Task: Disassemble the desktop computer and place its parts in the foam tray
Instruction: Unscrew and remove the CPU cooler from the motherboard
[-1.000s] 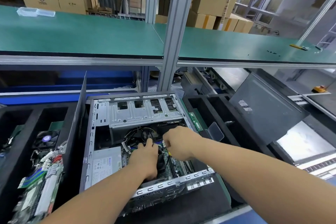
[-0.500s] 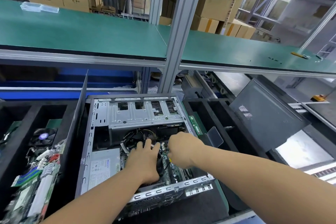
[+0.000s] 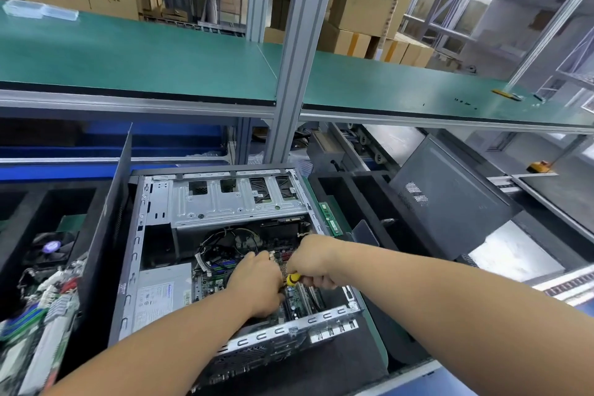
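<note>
Yellow-handled screwdriver (image 3: 293,279) was gripped in the right hand (image 3: 313,262) — left hand (image 3: 257,283), fingers relaxed, steadied parts inside the open grey steel computer case (image 3: 225,202).

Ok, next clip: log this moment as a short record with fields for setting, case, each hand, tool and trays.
setting: assembly-line bench under a green shelf
case: open desktop computer case lying on its side, motherboard and power supply inside
left hand: left hand reaching onto the motherboard, grip hidden
right hand: right hand gripping a yellow-handled screwdriver
left foam tray: left foam tray holds a fan and circuit boards
right foam tray: right foam tray, with a RAM stick at its near edge
side panel: dark side panel leaning at right
</note>
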